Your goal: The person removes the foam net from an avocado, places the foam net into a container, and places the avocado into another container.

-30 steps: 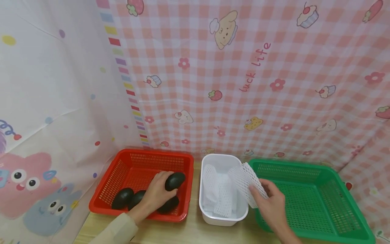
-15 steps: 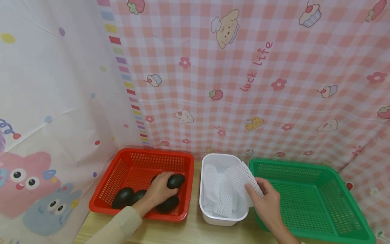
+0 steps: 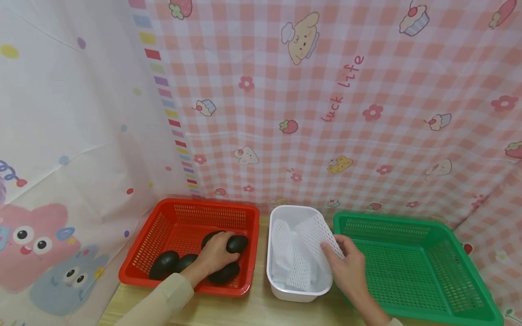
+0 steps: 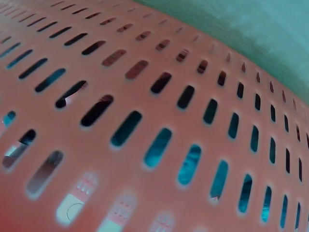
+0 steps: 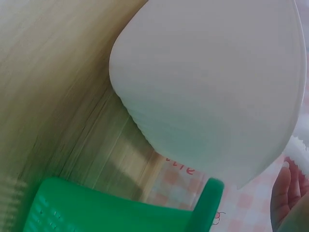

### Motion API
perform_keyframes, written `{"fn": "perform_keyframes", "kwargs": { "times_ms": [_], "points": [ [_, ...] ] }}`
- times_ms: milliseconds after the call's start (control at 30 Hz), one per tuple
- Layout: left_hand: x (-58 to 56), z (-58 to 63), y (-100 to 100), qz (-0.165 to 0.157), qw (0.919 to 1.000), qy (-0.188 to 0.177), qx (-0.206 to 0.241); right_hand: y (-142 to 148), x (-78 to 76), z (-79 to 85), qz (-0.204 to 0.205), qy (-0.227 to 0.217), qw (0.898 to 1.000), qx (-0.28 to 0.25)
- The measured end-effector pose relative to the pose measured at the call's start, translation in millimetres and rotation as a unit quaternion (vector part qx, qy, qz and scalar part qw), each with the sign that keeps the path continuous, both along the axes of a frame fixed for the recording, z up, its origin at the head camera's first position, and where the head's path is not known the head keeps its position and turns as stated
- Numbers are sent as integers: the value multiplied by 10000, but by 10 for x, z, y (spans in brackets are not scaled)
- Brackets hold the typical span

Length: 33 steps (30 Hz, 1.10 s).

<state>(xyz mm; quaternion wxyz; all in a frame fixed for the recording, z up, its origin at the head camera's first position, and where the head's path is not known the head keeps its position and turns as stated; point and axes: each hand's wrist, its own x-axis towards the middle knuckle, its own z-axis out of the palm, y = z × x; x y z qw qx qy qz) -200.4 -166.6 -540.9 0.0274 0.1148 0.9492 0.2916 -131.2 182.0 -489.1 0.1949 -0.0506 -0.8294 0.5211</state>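
Note:
In the head view my left hand [image 3: 216,253] is inside the red basket [image 3: 140,253], gripping a dark avocado [image 3: 238,244] at its right side. Several more avocados lie around it, one [image 3: 164,265] at the front left and another [image 3: 225,273] just below the hand. My right hand [image 3: 346,265] pinches a white foam net sleeve [image 3: 316,237] between thumb and fingers, over the right rim of the white bin [image 3: 299,297]. Other net sleeves [image 3: 301,269] lie in that bin. The red basket's slotted wall [image 4: 159,116] fills the left wrist view.
A green basket [image 3: 408,312] stands to the right of the white bin, partly behind my right forearm. All three containers sit on a light wooden table [image 3: 261,312]. Behind them hangs a pink checked cloth [image 3: 261,104], with a white printed cloth [image 3: 81,181] at the left.
My right hand has moved left with the net sleeve, bringing it over the white bin. My left hand has shifted slightly right and down with the avocado, uncovering another one behind it.

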Motion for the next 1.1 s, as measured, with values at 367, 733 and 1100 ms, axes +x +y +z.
{"fn": "perform_keyframes", "kwargs": {
  "times_ms": [367, 733, 1100],
  "points": [
    [-40, -46, 0, -72, 9999, 37, -115, -95, -64, -16, -296, 182, 9994, -1],
    [-42, -48, 2, -172, 9997, -31, -195, -206, -122, -2, -421, 35, 9991, 18],
    [-37, -22, -6, -115, 9999, -83, -59, -257, -151, 8, -206, -469, 9985, 182]
  ]
}}
